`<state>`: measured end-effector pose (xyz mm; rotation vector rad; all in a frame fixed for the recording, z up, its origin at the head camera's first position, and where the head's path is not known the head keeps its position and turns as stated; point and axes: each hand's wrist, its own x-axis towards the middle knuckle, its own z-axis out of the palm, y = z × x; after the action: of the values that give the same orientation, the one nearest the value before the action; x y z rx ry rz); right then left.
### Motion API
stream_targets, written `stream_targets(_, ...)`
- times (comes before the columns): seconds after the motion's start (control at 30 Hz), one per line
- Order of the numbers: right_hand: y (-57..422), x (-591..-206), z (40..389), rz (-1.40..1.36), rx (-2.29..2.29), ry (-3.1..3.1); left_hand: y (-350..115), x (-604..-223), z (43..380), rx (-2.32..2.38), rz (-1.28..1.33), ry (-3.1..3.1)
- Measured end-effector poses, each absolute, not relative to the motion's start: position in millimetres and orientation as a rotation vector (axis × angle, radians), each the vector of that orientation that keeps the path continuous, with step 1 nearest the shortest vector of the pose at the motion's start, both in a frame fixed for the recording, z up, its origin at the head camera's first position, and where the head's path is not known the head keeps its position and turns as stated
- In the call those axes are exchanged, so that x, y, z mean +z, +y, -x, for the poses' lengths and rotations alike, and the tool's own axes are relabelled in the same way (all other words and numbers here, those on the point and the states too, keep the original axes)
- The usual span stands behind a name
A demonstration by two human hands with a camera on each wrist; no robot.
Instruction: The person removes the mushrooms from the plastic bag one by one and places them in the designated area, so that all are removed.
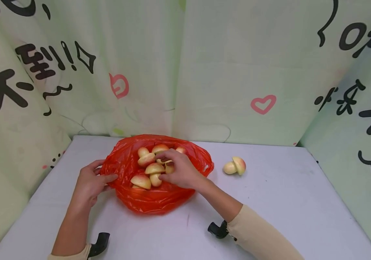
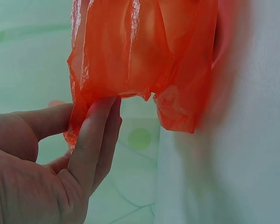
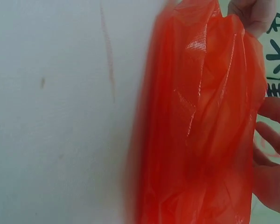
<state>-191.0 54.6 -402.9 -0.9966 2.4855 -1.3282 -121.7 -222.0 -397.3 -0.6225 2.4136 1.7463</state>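
A red plastic bag (image 1: 159, 204) stands with its mouth spread wide. Inside lie several toy mushrooms (image 1: 146, 160) with cream stems and pink-tinged caps. My left hand (image 1: 89, 182) pinches the bag's left rim between thumb and fingers; in the left wrist view, the thin film (image 2: 126, 56) runs down between them. Over the right part of the mouth, my right hand (image 1: 180, 169) reaches in, fingers spread and slightly bent around the mushrooms. The right wrist view has its fingers (image 3: 275, 109) at the rim, their tips partly hidden by the bag.
Another toy mushroom (image 1: 235, 166) lies on the white table (image 1: 286, 202), right of the bag. Pale green printed curtains (image 1: 218, 72) enclose the table at the back and both sides. Black wrist devices (image 1: 218, 230) show at both sleeves.
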Motion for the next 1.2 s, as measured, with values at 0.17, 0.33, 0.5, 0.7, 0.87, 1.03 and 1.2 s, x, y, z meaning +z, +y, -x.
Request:
stream_targets(0.17,47.7,-405.0,191.7,0.978,-1.263,2.497,-222.3,-397.0,122.2,1.745,0.625,2.417)
stream_targets(0.33,41.2,-404.3,191.8,1.007,-1.168,2.532,-221.8,-395.7,121.7,1.750,0.623,2.417)
stream_targets(0.5,35.2,-404.6,192.8,1.059,-1.077,2.561,-222.3,-394.5,121.1,1.753,0.621,2.425)
stream_targets(0.7,31.8,-405.2,192.3,1.039,-0.926,2.607,-223.4,-394.5,120.6,1.764,0.614,2.422)
stream_targets(0.87,29.8,-405.2,190.9,1.064,-0.863,2.618,-223.6,-394.9,120.8,1.768,0.611,2.422)
stream_targets(1.03,26.3,-407.7,189.9,1.149,-0.773,2.668,-223.2,-394.7,121.1,1.769,0.600,2.423)
stream_targets(1.2,22.3,-410.6,188.4,1.159,-0.678,2.689,-223.0,-394.6,121.4,1.765,0.604,2.423)
